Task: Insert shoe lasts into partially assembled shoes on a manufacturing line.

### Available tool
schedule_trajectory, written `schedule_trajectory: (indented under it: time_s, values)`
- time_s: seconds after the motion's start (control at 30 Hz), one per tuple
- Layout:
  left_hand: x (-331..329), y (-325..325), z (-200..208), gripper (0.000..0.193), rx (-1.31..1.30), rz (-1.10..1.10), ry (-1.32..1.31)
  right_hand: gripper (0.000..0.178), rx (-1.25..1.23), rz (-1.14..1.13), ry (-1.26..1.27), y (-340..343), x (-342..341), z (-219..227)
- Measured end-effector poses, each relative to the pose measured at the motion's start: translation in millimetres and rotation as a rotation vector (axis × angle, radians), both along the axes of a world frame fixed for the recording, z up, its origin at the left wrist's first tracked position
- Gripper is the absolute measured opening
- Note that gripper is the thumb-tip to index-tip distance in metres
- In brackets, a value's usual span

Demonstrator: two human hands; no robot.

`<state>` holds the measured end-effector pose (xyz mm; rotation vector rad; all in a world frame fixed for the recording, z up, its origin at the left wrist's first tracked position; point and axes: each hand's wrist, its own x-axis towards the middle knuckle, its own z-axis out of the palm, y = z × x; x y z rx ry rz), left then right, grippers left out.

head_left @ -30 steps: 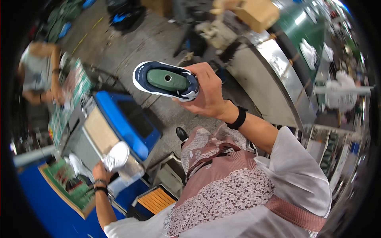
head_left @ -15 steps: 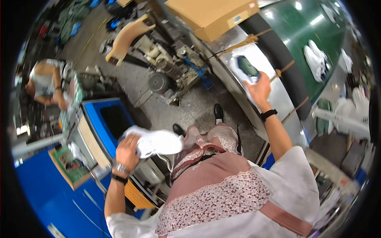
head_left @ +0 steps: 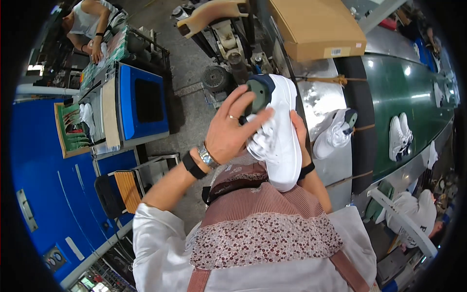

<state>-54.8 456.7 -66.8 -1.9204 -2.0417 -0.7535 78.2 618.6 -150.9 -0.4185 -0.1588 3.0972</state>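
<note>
A white sneaker with a dark blue heel collar hangs tilted in front of my apron, its toe toward me. My right hand grips it from the right side and is partly hidden behind it. Over the shoe's opening and laces is my left hand, fingers apart, fingertips by the dark green insole. Whether those fingertips press on the insole I cannot tell. Another white sneaker, also with a green insole, rests on the metal ledge to the right.
Beyond the ledge runs a green conveyor belt carrying a pair of white shoes. A cardboard box sits at the far end. A machine with a motor stands ahead; a blue-framed unit is at left. Other people work nearby.
The sneaker in my left hand has come to the middle, where my right hand now grips it. My right hand has left the other shoe, which stands on the ledge. My view has turned.
</note>
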Motion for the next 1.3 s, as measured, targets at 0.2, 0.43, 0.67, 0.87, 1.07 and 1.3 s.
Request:
schedule_trajectory:
  time_s: [0.2,0.43,0.67,0.87,1.07,1.3]
  values:
    - [-5.3,-12.7,-54.4,0.061,0.021,0.49,-0.85,0.055,0.911,-0.118,-0.365,24.4,-56.4,20.0]
    - [-43.8,9.6,-114.3,0.045,0.203,0.64,-1.118,0.063,1.4,-0.247,-0.315,34.3,-137.6,39.8]
    - [-53.3,21.3,-171.3,0.046,0.304,0.524,-1.442,0.085,2.145,-0.137,-0.525,18.8,-178.3,59.4]
    - [-51.8,28.6,-156.3,0.034,0.163,0.326,-1.864,0.084,2.63,0.371,-0.637,6.8,-226.4,86.3]
    - [-19.5,21.3,-156.6,0.07,0.389,-0.202,-2.7,0.086,2.495,-0.048,-0.528,-9.0,-178.2,63.9]
    - [-2.2,68.1,-114.2,0.079,0.928,-0.426,-2.716,0.084,2.452,0.0,-0.598,-11.1,-169.1,60.4]
